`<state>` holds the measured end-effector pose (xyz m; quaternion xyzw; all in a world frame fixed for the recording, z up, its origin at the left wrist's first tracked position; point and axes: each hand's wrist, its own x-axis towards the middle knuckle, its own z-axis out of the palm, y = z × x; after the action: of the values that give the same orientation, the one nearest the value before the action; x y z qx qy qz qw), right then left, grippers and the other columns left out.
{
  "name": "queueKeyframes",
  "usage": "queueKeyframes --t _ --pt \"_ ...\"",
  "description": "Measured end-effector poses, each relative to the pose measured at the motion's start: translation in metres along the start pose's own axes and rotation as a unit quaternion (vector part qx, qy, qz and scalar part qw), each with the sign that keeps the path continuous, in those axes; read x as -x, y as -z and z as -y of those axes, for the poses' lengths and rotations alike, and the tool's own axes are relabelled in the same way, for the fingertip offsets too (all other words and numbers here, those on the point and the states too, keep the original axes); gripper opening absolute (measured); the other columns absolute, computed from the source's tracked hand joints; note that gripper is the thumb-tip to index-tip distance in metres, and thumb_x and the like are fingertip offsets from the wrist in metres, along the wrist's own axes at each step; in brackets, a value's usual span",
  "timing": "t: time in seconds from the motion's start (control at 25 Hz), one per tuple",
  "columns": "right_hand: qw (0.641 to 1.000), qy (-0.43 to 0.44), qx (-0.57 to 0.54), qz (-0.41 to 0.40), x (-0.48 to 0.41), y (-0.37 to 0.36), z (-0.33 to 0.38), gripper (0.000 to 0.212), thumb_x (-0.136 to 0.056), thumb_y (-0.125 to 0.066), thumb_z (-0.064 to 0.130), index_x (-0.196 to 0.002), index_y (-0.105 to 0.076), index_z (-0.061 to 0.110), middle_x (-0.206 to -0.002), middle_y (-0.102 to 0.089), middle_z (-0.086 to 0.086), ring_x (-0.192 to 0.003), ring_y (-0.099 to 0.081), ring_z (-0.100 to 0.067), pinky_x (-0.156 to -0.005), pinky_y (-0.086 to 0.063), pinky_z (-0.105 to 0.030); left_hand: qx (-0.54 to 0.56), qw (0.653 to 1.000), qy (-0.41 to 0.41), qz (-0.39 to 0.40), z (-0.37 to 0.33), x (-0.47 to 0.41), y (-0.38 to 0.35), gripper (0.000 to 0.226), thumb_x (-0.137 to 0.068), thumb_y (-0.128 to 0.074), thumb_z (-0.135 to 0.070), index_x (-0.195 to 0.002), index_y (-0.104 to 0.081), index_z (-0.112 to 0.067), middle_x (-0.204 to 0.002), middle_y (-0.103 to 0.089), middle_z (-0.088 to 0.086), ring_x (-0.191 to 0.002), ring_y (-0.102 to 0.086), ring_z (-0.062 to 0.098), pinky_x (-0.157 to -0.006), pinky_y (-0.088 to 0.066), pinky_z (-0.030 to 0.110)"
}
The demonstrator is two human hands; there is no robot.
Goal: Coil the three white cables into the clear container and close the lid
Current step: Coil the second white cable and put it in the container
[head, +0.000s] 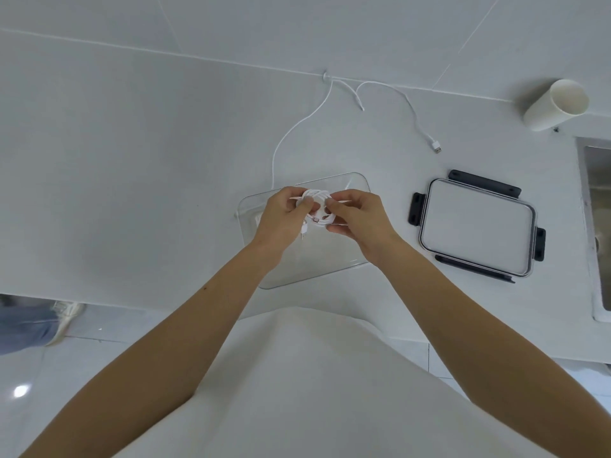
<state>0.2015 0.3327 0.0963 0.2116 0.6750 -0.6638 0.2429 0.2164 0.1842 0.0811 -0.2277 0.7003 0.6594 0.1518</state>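
Observation:
My left hand (pixel 282 214) and my right hand (pixel 355 214) together hold a small white cable coil (pixel 317 206) above the clear container (pixel 358 181), which stands open on the white counter. The coil's plug ends hang down between my hands. A loose white cable (pixel 287 133) runs from the container's far left corner up to the wall edge. Another white cable (pixel 406 105) with a USB plug lies farther back right. The container's lid (pixel 476 226), clear with dark clips, lies flat to the right of the container.
A white paper cup (pixel 555 105) lies tipped at the back right. A metal sink (pixel 598 226) sits at the right edge. The counter's front edge runs just below the container. Someone's shoe and trouser leg (pixel 49 322) show on the floor at the left.

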Motion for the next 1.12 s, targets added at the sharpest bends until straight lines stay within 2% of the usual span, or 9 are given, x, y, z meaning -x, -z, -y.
queueKeyframes --t 0.08,0.2,0.28,0.36,0.56,0.68,0.8,0.92,1.12 --pt "0.999 -0.020 -0.002 -0.027 -0.011 0.000 -0.013 0.011 -0.092 -0.067 0.009 -0.101 -0.067 0.001 -0.091 -0.070 -0.014 -0.079 -0.071 -0.023 -0.065 -0.060 -0.025 0.001 0.999 0.040 -0.010 0.015 -0.007 -0.001 0.020 -0.092 -0.059 -0.015 -0.111 -0.062 -0.015 -0.096 -0.073 -0.001 -0.102 -0.068 0.025 -0.094 -0.054 0.043" --pt "0.997 -0.048 0.013 -0.063 -0.031 0.000 -0.032 0.009 -0.091 -0.068 0.009 -0.097 -0.068 0.003 -0.097 -0.069 -0.020 -0.082 -0.069 -0.026 -0.069 -0.062 -0.031 -0.015 0.997 0.070 -0.027 0.031 -0.015 -0.005 0.024 -0.091 -0.054 -0.009 -0.114 -0.060 -0.016 -0.111 -0.067 0.006 -0.106 -0.065 0.026 -0.096 -0.053 0.042" --pt "0.994 -0.066 0.035 -0.082 -0.043 -0.001 -0.043 0.014 -0.090 -0.069 0.010 -0.100 -0.068 0.000 -0.103 -0.070 -0.024 -0.082 -0.070 -0.028 -0.069 -0.062 -0.033 -0.033 0.996 0.076 -0.031 0.035 -0.020 -0.008 0.028 -0.093 -0.050 -0.004 -0.119 -0.059 -0.010 -0.117 -0.063 0.010 -0.101 -0.063 0.026 -0.084 -0.055 0.032" --pt "0.991 -0.078 0.054 -0.094 -0.053 -0.002 -0.048 0.018 -0.089 -0.070 0.011 -0.103 -0.068 -0.001 -0.104 -0.069 -0.025 -0.079 -0.069 -0.027 -0.066 -0.061 -0.032 -0.050 0.995 0.076 -0.030 0.036 -0.025 -0.012 0.031 -0.093 -0.049 -0.002 -0.122 -0.058 -0.007 -0.120 -0.063 0.010 -0.094 -0.060 0.021 -0.068 -0.049 0.020" --pt "0.984 -0.086 0.111 -0.105 -0.066 -0.007 -0.051 0.016 -0.089 -0.069 0.013 -0.101 -0.068 0.003 -0.095 -0.068 -0.015 -0.074 -0.067 -0.022 -0.053 -0.057 -0.020 -0.077 0.992 0.093 -0.031 0.034 -0.034 -0.018 0.027 -0.091 -0.047 0.001 -0.112 -0.060 -0.009 -0.093 -0.061 -0.005 -0.075 -0.057 0.008 -0.048 -0.042 0.008" --pt "0.980 -0.082 0.148 -0.102 -0.071 -0.007 -0.056 0.009 -0.087 -0.067 0.013 -0.094 -0.069 0.008 -0.090 -0.069 -0.011 -0.079 -0.070 -0.025 -0.068 -0.063 -0.032 -0.102 0.990 0.091 -0.017 0.038 -0.038 -0.019 0.026 -0.086 -0.044 0.003 -0.102 -0.063 -0.003 -0.086 -0.059 -0.001 -0.064 -0.048 0.008 -0.044 -0.037 0.012" --pt "0.974 -0.071 0.195 -0.095 -0.074 -0.007 -0.059 0.010 -0.086 -0.064 0.015 -0.091 -0.072 0.013 -0.088 -0.071 -0.007 -0.083 -0.068 -0.025 -0.082 -0.061 -0.043 -0.121 0.988 0.099 -0.010 0.041 -0.041 -0.020 0.023 -0.081 -0.043 0.004 -0.071 -0.055 -0.012 -0.069 -0.051 -0.002 -0.061 -0.042 0.014 -0.053 -0.034 0.024" --pt "0.972 -0.057 0.207 -0.092 -0.074 -0.007 -0.059 0.012 -0.086 -0.063 0.015 -0.091 -0.074 0.012 -0.090 -0.073 -0.008 -0.087 -0.069 -0.026 -0.083 -0.060 -0.044 -0.128 0.987 0.096 -0.014 0.045 -0.043 -0.021 0.021 -0.080 -0.043 -0.001 -0.088 -0.062 -0.003 -0.080 -0.060 0.007 -0.068 -0.047 0.018 -0.060 -0.039 0.033" --pt "0.974 -0.043 0.204 -0.084 -0.075 -0.006 -0.057 0.007 -0.085 -0.066 0.014 -0.087 -0.072 0.014 -0.090 -0.074 -0.008 -0.088 -0.071 -0.028 -0.083 -0.060 -0.044 -0.126 0.988 0.091 -0.022 0.046 -0.041 -0.021 0.034 -0.085 -0.047 -0.010 -0.117 -0.060 -0.007 -0.090 -0.058 0.008 -0.075 -0.050 0.021 -0.059 -0.038 0.027"
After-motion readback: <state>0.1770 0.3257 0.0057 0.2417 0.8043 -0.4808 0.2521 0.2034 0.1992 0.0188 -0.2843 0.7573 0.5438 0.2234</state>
